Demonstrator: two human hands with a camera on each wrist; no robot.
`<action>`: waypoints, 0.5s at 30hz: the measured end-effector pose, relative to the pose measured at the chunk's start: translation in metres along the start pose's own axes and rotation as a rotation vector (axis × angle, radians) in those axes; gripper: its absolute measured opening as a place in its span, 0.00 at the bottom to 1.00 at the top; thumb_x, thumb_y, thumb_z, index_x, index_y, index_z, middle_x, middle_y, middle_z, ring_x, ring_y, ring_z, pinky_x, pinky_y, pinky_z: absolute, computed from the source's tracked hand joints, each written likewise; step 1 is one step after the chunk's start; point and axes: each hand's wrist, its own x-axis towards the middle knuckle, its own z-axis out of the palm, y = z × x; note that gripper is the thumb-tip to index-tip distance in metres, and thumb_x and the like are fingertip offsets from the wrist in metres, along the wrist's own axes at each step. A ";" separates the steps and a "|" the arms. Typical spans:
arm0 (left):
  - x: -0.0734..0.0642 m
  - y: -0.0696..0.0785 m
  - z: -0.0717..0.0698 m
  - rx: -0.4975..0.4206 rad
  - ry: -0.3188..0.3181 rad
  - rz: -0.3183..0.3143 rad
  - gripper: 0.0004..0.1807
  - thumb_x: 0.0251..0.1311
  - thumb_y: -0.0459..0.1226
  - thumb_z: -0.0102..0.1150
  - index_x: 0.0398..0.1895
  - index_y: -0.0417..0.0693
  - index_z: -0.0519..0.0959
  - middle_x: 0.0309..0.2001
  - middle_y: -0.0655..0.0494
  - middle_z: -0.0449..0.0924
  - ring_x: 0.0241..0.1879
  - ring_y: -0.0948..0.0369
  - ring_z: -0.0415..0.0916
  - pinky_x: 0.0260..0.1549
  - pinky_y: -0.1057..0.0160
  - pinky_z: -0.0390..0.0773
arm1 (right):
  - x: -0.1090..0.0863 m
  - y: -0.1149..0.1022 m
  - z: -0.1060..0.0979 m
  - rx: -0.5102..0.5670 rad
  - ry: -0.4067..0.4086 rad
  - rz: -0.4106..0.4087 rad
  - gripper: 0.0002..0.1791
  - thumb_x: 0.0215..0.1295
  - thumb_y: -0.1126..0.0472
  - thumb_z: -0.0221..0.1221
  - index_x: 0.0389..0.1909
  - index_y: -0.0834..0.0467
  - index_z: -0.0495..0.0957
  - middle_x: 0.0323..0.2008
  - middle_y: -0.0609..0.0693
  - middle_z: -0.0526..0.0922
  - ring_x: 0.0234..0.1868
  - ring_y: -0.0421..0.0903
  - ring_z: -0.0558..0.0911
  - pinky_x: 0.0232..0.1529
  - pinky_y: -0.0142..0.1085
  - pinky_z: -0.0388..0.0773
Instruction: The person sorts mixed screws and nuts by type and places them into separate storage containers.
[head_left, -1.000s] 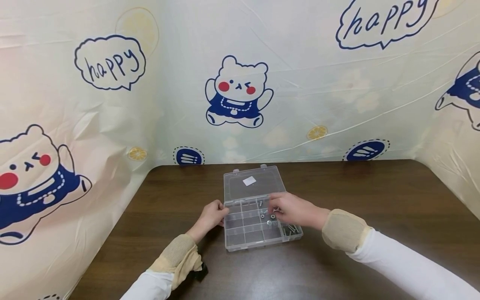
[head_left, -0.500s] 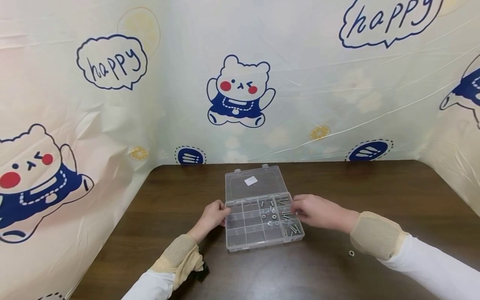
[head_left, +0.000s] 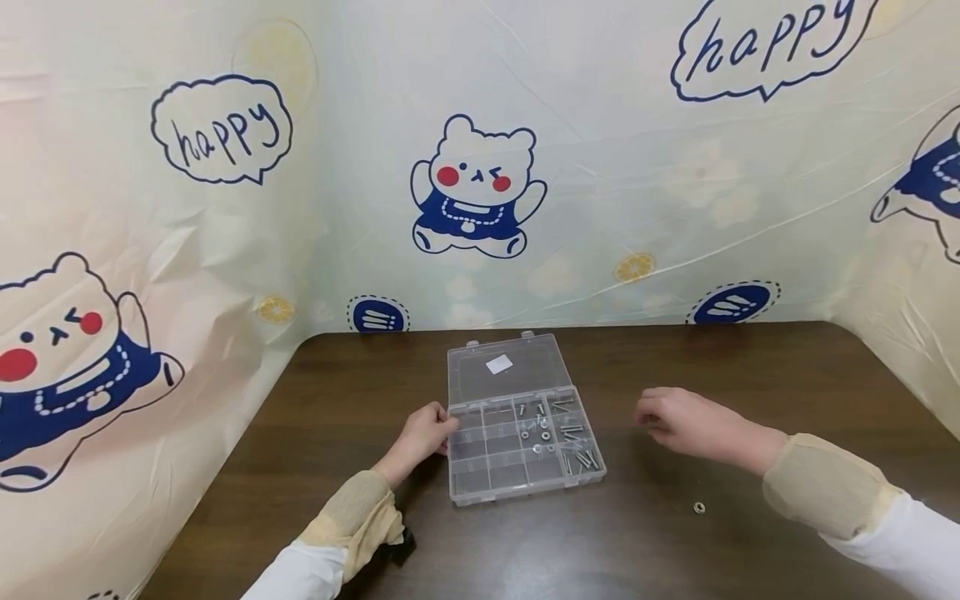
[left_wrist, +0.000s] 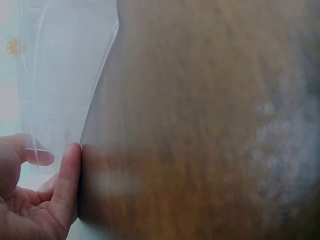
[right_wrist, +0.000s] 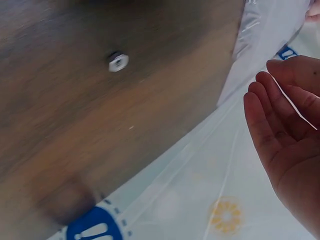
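Note:
A clear plastic compartment box [head_left: 469, 478] lies on the brown table with its lid [head_left: 468, 383] folded back. My left hand [head_left: 426, 430] holds its left side, thumb over the wall; in the left wrist view the fingers [left_wrist: 70, 170] meet the box's edge. My right hand [head_left: 693, 423] is to the right of the box, over the table, fingers loosely bent and nothing visible between them. Nearer the front lies a small metal nut [head_left: 699, 507], which the right wrist view shows apart from the fingers. Screws [head_left: 583, 459] fill the box's right column.
Bolts [head_left: 541, 409] and nuts or washers [head_left: 545, 436] lie in the column left of the screws. A white label [head_left: 498, 363] is on the lid. Behind the table [head_left: 360, 367] hangs a printed cloth [head_left: 585, 208]. A dark object [head_left: 403, 547] is at my left wrist.
My right hand has withdrawn from over the box's compartments and moved right over the table. The nut on the table, earlier covered by the right forearm, shows now. The left hand stays put.

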 end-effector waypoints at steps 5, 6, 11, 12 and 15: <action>0.000 0.001 0.001 -0.016 -0.002 0.005 0.05 0.50 0.32 0.50 0.23 0.39 0.67 0.17 0.52 0.69 0.14 0.64 0.71 0.15 0.65 0.80 | -0.016 0.014 0.000 0.019 0.000 0.054 0.09 0.48 0.72 0.62 0.30 0.57 0.78 0.28 0.43 0.75 0.29 0.38 0.75 0.28 0.32 0.79; 0.000 0.001 0.000 -0.023 0.000 0.010 0.05 0.50 0.32 0.50 0.23 0.39 0.67 0.17 0.52 0.69 0.14 0.64 0.72 0.15 0.65 0.80 | -0.019 0.017 0.000 0.020 0.006 0.054 0.09 0.47 0.72 0.62 0.29 0.57 0.78 0.28 0.42 0.75 0.29 0.38 0.75 0.28 0.32 0.79; -0.002 0.002 -0.001 -0.034 0.003 0.014 0.05 0.49 0.32 0.49 0.22 0.39 0.67 0.16 0.53 0.68 0.13 0.64 0.72 0.14 0.65 0.80 | -0.030 0.029 0.004 0.024 0.038 0.055 0.09 0.46 0.72 0.62 0.29 0.57 0.77 0.28 0.42 0.75 0.29 0.38 0.76 0.26 0.32 0.79; -0.002 0.002 -0.001 -0.037 0.003 0.014 0.05 0.49 0.32 0.49 0.22 0.39 0.66 0.16 0.53 0.68 0.13 0.64 0.71 0.14 0.65 0.80 | -0.031 0.031 0.005 0.027 0.039 0.061 0.09 0.46 0.72 0.62 0.29 0.58 0.77 0.28 0.42 0.75 0.29 0.38 0.76 0.27 0.32 0.79; -0.002 0.001 -0.001 -0.045 0.003 0.014 0.05 0.49 0.32 0.49 0.22 0.39 0.66 0.17 0.53 0.69 0.13 0.64 0.71 0.14 0.65 0.80 | -0.035 0.036 0.006 0.032 0.045 0.069 0.09 0.46 0.72 0.62 0.29 0.58 0.77 0.28 0.42 0.75 0.28 0.39 0.76 0.26 0.33 0.78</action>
